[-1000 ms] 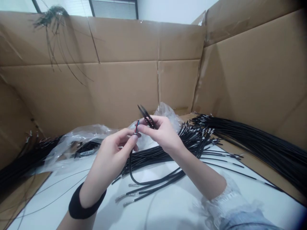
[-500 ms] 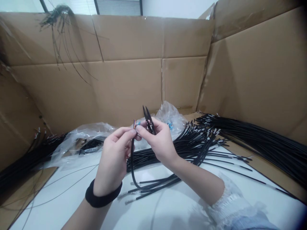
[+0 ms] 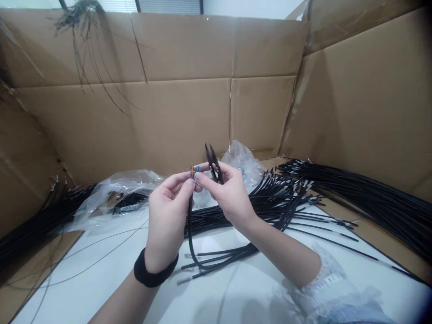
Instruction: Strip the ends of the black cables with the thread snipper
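Black cable (image 3: 190, 229): counted one, pinched near its far end in the grip of the left hand (image 3: 168, 213), curved down below it; saw one pair of snips (image 3: 216, 165) clasped in the right hand (image 3: 232, 191), three silvery cable ends (image 3: 184, 281) near on the tabletop (image 3: 101, 290).

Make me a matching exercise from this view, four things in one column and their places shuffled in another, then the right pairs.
Things
1. black metal snips with two pointed blades
2. black round cable with thin coloured wires at its end
3. wide black wristband
4. tangle of thin dark strands

Places
A. over the brown cardboard wall's top edge
B. around the left wrist
C. in the right hand
D. pinched in the left hand

Pairs: 1-C, 2-D, 3-B, 4-A
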`<state>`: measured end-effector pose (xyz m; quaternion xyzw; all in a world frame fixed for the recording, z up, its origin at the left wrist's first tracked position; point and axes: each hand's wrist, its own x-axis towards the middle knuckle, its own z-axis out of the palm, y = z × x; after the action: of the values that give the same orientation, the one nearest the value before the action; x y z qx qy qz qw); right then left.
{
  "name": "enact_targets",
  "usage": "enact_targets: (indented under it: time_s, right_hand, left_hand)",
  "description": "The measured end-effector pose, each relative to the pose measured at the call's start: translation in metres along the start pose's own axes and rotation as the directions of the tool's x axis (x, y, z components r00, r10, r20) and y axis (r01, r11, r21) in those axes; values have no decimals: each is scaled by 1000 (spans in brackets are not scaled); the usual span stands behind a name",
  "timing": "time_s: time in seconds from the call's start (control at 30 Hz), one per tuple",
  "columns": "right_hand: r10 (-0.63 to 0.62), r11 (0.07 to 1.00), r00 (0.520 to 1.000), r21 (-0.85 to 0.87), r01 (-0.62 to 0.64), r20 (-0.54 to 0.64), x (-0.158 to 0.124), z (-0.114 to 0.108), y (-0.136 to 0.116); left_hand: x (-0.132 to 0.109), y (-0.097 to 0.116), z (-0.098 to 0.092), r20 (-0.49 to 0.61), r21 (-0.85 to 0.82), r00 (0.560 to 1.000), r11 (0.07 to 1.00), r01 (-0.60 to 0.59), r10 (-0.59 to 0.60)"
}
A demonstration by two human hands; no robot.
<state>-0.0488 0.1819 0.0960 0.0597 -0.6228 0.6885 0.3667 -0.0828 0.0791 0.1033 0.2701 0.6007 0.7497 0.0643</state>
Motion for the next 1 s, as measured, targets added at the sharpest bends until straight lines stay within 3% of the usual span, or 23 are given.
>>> enact_targets:
  time_s: [0.17,0.3,0.43,0.5,0.57,0.63,0.73,0.87,1.0]
  right_hand:
    - [-8,999,999,-42,6,-37,-1,-1,2]
    - [-25,993,997,-121,16,-72,-4,2,-2]
    - [-174,976,984,-139,169,-26,-5,4,-1]
    - [-254,957,967,-146,252,8,-5,4,4]
    - [-318,931,948,-183,317,23,-4,2,12]
    - [-383,896,924,-236,377,22,-2,0,20]
    - [-469,844,883,-296,447,-7,3,-6,28]
    - [-512,811,857,-355,465,-49,9,-13,26]
    - [-479,844,877,-301,445,-45,9,-11,21]
  left_hand:
    - [4,1,-3,-13,59,999,997,-52,53]
    - [8,1,-5,10,-76,999,997,-30,31]
    - [13,1,-6,78,-302,983,936,182,-166]
    - [14,1,-6,115,-355,951,882,310,-288]
    - [14,0,-7,134,-361,936,864,352,-325]
    - [13,-2,-7,126,-297,962,916,268,-241]
    - [10,-3,-5,143,-42,985,994,102,-95]
    - [4,-5,-2,116,247,993,969,-19,-10]
    - [4,-4,-3,71,309,991,942,-130,113]
